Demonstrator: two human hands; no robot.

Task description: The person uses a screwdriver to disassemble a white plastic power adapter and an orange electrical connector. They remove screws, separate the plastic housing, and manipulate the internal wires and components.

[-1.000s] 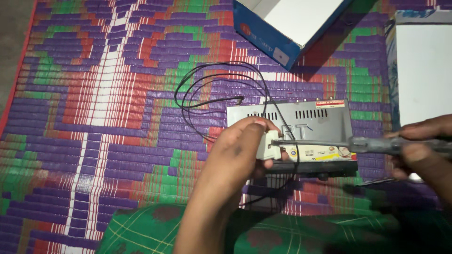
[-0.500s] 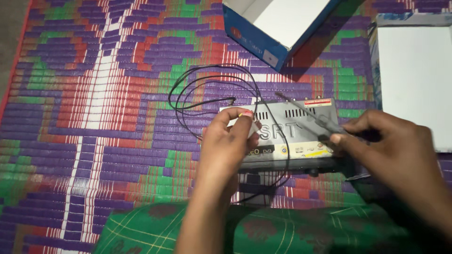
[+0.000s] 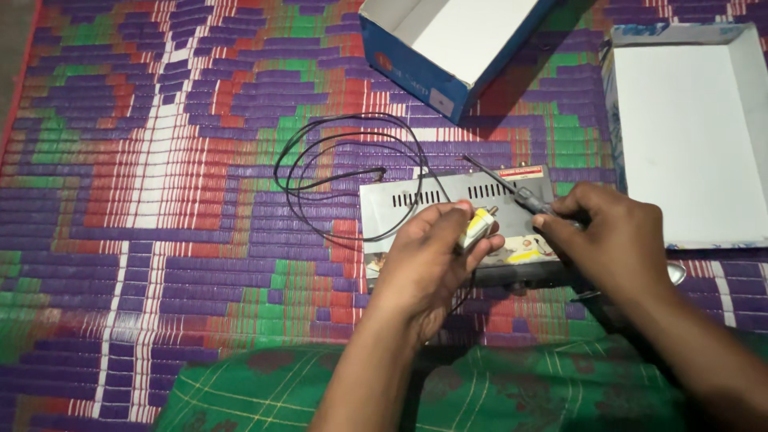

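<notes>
A woven floor mat [image 3: 160,160] — purple, red, green and white bands — in dim, warm light.

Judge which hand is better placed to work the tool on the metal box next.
Right, probably. The right hand already grips the screwdriver, its tip lying over the grey metal box. The left hand holds a small white-yellow part against the box.

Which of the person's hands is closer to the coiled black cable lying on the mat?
Left. The left hand sits just below the black cable, on the grey metal box; the right hand, holding a screwdriver, is farther right.
</notes>
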